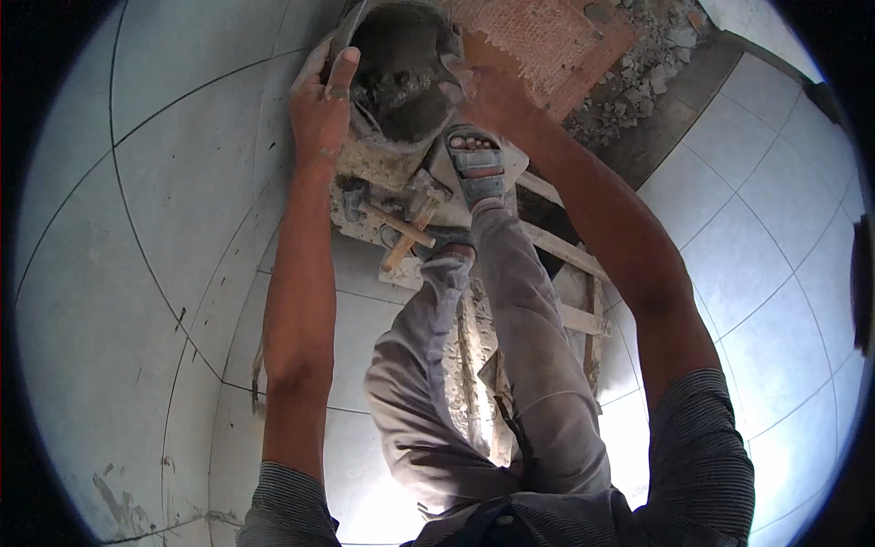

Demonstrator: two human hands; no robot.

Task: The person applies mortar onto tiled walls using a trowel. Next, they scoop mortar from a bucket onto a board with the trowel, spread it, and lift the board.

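Covering most of the view, the pale tiled floor (pixel 137 273) runs in broad squares with thin dark joints on the left and right of the person, and it offers wide open room on both sides. At the top right the tiling stops at a raw edge where a strip of rubble (pixel 629 87) and a reddish brick panel (pixel 547 36) begin. Down the middle, the person's grey trouser legs extend forward over a wooden plank frame (pixel 570 273), one sandalled foot (pixel 476 164) set on a mortar-stained board (pixel 392 173). A hammer (pixel 401 230) with a wooden handle lies on that board, just beside the foot. The mortar bucket (pixel 401 73) stands at the top centre, beyond the foot. The left hand (pixel 321 105) grips the bucket's left rim, fingers curled over the edge. The right hand (pixel 478 87) clasps the right rim likewise.
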